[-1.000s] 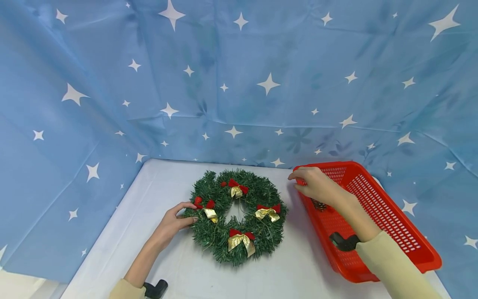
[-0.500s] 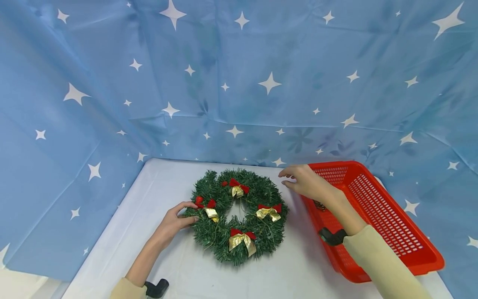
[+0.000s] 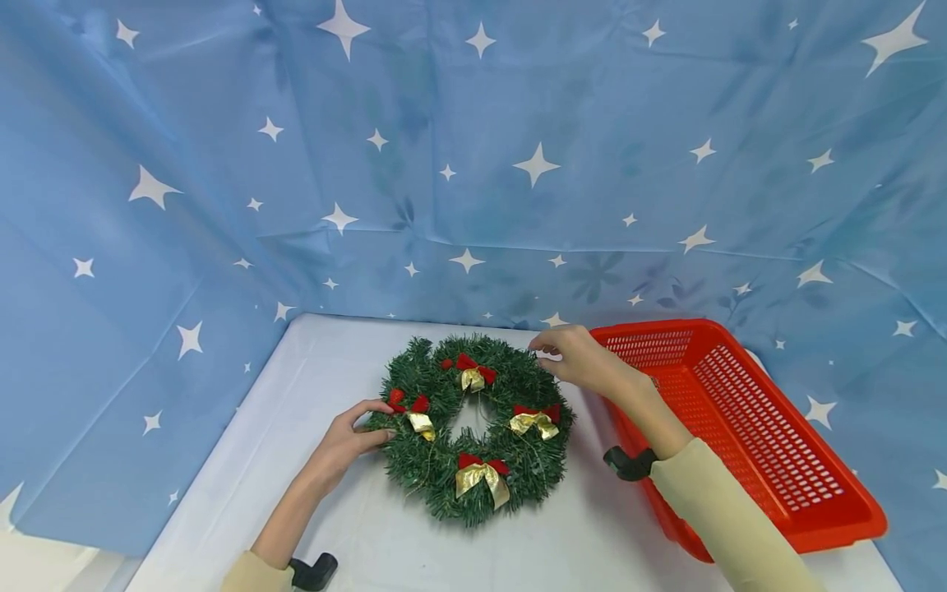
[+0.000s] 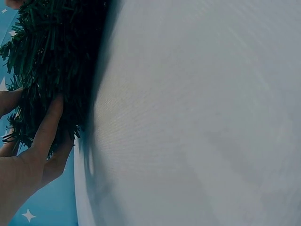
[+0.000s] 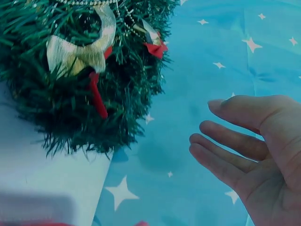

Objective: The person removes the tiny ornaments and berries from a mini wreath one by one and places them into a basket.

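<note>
A green tinsel wreath (image 3: 518, 370) lies flat on the white table, trimmed with several red and gold bows, such as the front bow (image 3: 481, 477), and small red balls like the left one (image 3: 397, 396). My left hand (image 3: 346, 437) grips its left side, thumb and fingers around the greenery; in the left wrist view the fingers (image 4: 49, 125) press into the dark tufts. At the wreath's upper right edge hovers my right hand (image 3: 573, 355), holding nothing. The right wrist view has this hand (image 5: 249, 146) with loosely bent fingers, apart from the greenery.
A red perforated basket (image 3: 740, 411) stands on the right of the table (image 3: 370, 534), partly behind my right forearm. Blue star-patterned cloth (image 3: 473, 205) hangs along the back and sides.
My right hand has moved left from over the basket to the wreath's upper right edge. My left hand has kept its place on the wreath.
</note>
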Demonstrator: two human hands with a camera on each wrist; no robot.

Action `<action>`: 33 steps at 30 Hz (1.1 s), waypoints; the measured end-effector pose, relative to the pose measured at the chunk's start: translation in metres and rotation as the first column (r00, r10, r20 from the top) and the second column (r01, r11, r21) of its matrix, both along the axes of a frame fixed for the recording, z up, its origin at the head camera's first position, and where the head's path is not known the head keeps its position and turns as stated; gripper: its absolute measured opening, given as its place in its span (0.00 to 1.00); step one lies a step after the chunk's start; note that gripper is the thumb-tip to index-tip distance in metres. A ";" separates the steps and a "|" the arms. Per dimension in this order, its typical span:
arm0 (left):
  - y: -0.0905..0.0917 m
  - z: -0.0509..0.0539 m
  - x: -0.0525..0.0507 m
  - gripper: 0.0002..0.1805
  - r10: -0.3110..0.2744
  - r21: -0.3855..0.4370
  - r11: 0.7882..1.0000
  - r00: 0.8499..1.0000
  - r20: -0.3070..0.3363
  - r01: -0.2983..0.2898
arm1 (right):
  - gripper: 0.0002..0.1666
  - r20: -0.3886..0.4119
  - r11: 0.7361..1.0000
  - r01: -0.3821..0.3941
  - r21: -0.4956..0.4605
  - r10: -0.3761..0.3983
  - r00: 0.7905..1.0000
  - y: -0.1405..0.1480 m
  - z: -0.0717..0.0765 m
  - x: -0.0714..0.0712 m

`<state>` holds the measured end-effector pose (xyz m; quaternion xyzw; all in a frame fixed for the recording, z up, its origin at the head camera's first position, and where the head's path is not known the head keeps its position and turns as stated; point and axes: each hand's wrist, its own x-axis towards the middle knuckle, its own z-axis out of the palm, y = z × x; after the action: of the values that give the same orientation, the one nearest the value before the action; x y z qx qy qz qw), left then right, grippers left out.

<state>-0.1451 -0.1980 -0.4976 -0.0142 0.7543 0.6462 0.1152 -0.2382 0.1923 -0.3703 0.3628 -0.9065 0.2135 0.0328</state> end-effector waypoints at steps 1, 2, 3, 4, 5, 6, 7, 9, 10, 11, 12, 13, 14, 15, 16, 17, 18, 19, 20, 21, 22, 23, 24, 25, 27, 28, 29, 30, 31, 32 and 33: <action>0.000 0.000 0.000 0.22 0.003 -0.001 1.000 1.000 0.001 -0.003 | 0.12 0.014 1.000 -0.001 0.001 0.001 1.000 -0.003 -0.001 -0.001; 0.000 0.000 0.000 0.22 -0.001 -0.004 1.000 1.000 -0.001 0.001 | 0.13 0.030 1.000 -0.003 -0.002 0.003 1.000 -0.005 -0.002 -0.001; 0.000 0.000 0.000 0.22 0.002 -0.004 1.000 1.000 0.001 -0.002 | 0.13 0.039 1.000 -0.007 -0.001 0.007 0.999 -0.008 -0.003 -0.002; 0.000 0.000 0.000 0.22 0.003 -0.005 1.000 1.000 0.002 -0.003 | 0.13 0.047 1.000 -0.013 0.001 0.013 0.999 -0.010 -0.005 -0.003; 0.000 0.000 0.000 0.22 0.005 -0.005 1.000 1.000 0.003 -0.005 | 0.13 0.054 1.000 -0.016 0.000 0.016 0.998 -0.012 -0.006 -0.004; 0.001 0.000 0.000 0.22 0.005 -0.006 1.000 1.000 0.005 -0.005 | 0.13 0.059 1.000 -0.019 0.000 0.019 0.998 -0.014 -0.007 -0.004; 0.001 0.000 0.000 0.22 0.005 -0.005 1.000 1.000 0.006 -0.005 | 0.14 0.065 1.000 -0.024 -0.001 0.024 0.998 -0.016 -0.008 -0.005; 0.002 0.000 0.000 0.22 0.007 -0.002 1.000 1.000 0.008 -0.007 | 0.14 0.074 1.000 -0.027 0.004 0.026 0.997 -0.019 -0.010 -0.007; 0.002 0.000 0.000 0.22 0.004 -0.001 1.000 1.000 0.007 -0.004 | 0.14 0.080 1.000 -0.024 0.007 0.024 0.996 -0.021 -0.010 -0.007; 0.003 0.000 -0.001 0.22 0.003 0.001 1.000 1.000 0.008 -0.003 | 0.14 0.089 1.000 -0.021 0.007 0.020 0.996 -0.024 -0.010 -0.008; 0.003 0.000 -0.001 0.22 0.000 0.000 1.000 1.000 0.008 0.000 | 0.14 0.098 1.000 -0.018 0.008 0.017 0.995 -0.026 -0.011 -0.009; 0.003 0.001 -0.001 0.22 -0.002 0.001 1.000 1.000 0.008 0.002 | 0.14 0.105 1.000 -0.014 0.008 0.014 0.994 -0.029 -0.011 -0.010; 0.003 0.001 -0.001 0.22 -0.006 -0.001 1.000 1.000 0.005 0.006 | 0.15 0.112 1.000 -0.012 0.009 0.011 0.994 -0.032 -0.012 -0.011; 0.002 0.001 -0.001 0.22 -0.003 0.000 1.000 1.000 0.008 0.003 | 0.15 0.114 1.000 -0.017 0.012 0.016 0.993 -0.036 -0.013 -0.012; 0.002 0.002 0.000 0.22 -0.001 0.000 1.000 1.000 0.011 0.001 | 0.15 0.118 1.000 -0.024 0.013 0.023 0.993 -0.040 -0.015 -0.013; 0.002 0.002 0.000 0.22 0.003 0.001 1.000 1.000 0.015 -0.003 | 0.15 0.126 0.999 -0.032 0.012 0.030 0.992 -0.044 -0.016 -0.014; 0.001 0.002 0.000 0.22 0.003 0.001 1.000 1.000 0.017 -0.003 | 0.15 0.129 0.999 -0.042 0.015 0.039 0.991 -0.048 -0.018 -0.015; 0.000 0.002 0.001 0.22 0.004 0.002 1.000 1.000 0.017 -0.004 | 0.15 0.133 0.999 -0.052 0.013 0.050 0.990 -0.052 -0.020 -0.015; -0.001 0.002 0.001 0.22 0.003 0.002 1.000 1.000 0.017 -0.003 | 0.15 0.135 0.998 -0.062 0.013 0.060 0.989 -0.056 -0.022 -0.016; -0.001 0.002 0.002 0.22 0.005 0.004 1.000 1.000 0.020 -0.005 | 0.15 0.134 0.997 -0.071 0.013 0.069 0.989 -0.060 -0.024 -0.017; -0.002 0.002 0.002 0.22 0.001 0.005 1.000 1.000 0.018 -0.001 | 0.14 0.135 0.997 -0.075 0.009 0.073 0.988 -0.063 -0.025 -0.017; -0.002 0.002 0.002 0.22 -0.002 0.005 1.000 1.000 0.017 0.002 | 0.14 0.134 0.997 -0.077 0.007 0.075 0.988 -0.067 -0.026 -0.018; -0.002 0.002 0.002 0.22 -0.005 0.004 1.000 1.000 0.015 0.005 | 0.14 0.126 0.997 -0.079 0.006 0.077 0.989 -0.070 -0.027 -0.018; -0.002 0.002 0.002 0.22 -0.005 0.004 1.000 1.000 0.012 0.005 | 0.14 0.119 0.997 -0.081 0.003 0.080 0.990 -0.073 -0.028 -0.019; -0.002 0.002 0.001 0.22 -0.002 0.003 1.000 1.000 0.011 0.002 | 0.14 0.105 0.997 -0.083 -0.003 0.083 0.991 -0.079 -0.029 -0.020; -0.002 0.002 0.001 0.22 0.000 0.004 1.000 1.000 0.010 0.000 | 0.14 0.102 0.996 -0.084 -0.005 0.084 0.991 -0.081 -0.029 -0.021; -0.002 0.001 0.001 0.22 0.001 0.004 1.000 1.000 0.010 -0.001 | 0.14 0.099 0.997 -0.083 -0.006 0.083 0.992 -0.084 -0.030 -0.022; -0.002 0.001 0.001 0.22 0.000 0.004 1.000 1.000 0.009 0.000 | 0.14 0.101 0.997 -0.081 -0.006 0.081 0.992 -0.086 -0.030 -0.023; -0.001 0.001 0.001 0.22 -0.003 0.003 1.000 1.000 0.008 0.003 | 0.14 0.103 0.997 -0.082 -0.008 0.082 0.991 -0.089 -0.031 -0.025; -0.001 0.001 0.000 0.22 -0.005 0.002 1.000 1.000 0.008 0.005 | 0.14 0.110 0.997 -0.081 -0.010 0.082 0.991 -0.091 -0.032 -0.026; -0.001 0.001 0.000 0.22 -0.004 0.001 1.000 1.000 0.009 0.004 | 0.14 0.120 0.996 -0.083 -0.014 0.084 0.989 -0.094 -0.033 -0.027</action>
<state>-0.1446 -0.1989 -0.4963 -0.0156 0.7535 0.6462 0.1200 -0.2653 0.0987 -0.4034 0.3868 -0.8899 0.2399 -0.0292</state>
